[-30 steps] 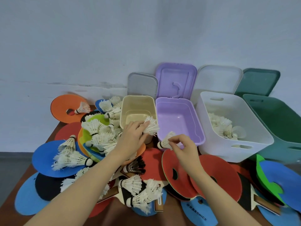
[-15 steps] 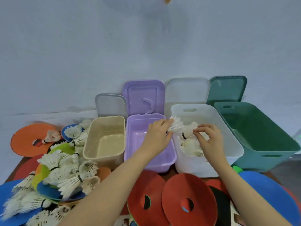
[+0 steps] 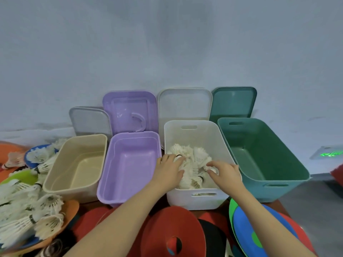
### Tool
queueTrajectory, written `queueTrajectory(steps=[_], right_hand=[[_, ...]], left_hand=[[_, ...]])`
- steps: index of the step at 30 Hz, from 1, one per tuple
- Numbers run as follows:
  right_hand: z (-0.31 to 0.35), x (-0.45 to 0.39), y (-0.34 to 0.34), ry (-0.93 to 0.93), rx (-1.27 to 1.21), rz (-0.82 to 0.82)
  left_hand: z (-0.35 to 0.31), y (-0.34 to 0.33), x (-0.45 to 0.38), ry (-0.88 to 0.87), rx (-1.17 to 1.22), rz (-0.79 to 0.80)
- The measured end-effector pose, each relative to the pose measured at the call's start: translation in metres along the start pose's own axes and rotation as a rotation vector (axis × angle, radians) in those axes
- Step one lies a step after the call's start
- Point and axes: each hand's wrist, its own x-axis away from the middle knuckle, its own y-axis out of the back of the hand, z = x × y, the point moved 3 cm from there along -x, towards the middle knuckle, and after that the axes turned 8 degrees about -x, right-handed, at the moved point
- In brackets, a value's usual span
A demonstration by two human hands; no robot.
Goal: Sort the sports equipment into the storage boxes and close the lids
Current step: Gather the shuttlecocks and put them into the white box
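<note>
Pale blue-grey wall behind everything, dark scuffed band along its lower left, grey floor at right, green-lit floor plate near the right edge

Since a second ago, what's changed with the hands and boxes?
Both hands carried shuttlecocks from the pile at the left across to the white box. The left hand and right hand now reach down inside it, each with a shuttlecock at its fingertips: left one, right one. All four boxes are as they were, lids off.
</note>
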Motion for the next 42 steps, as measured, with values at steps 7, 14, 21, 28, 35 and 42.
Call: queueTrajectory(steps=[7,14,21,28,35,42], right_hand=[[0.037,0.005,-0.012,0.149,-0.126,-0.052],[0.117,0.021,-0.039,0.351,-0.276,-0.098],[0.197,0.065,-0.095,0.306,-0.559,0.015],[0.258,0.116,-0.152,0.438,-0.403,0.177],[0.275,0.174,-0.199,0.473,-0.146,0.304],[0.282,0.194,-0.203,0.276,-0.135,0.218]], left_hand=[[0.028,0.031,0.020,0.030,0.024,-0.116],[0.095,0.053,0.082,0.078,0.002,-0.112],[0.182,0.056,0.177,0.174,-0.002,-0.117],[0.249,0.033,0.267,0.214,-0.033,-0.037],[0.244,0.014,0.329,0.123,-0.019,-0.097],[0.229,0.002,0.371,0.015,-0.012,-0.191]])
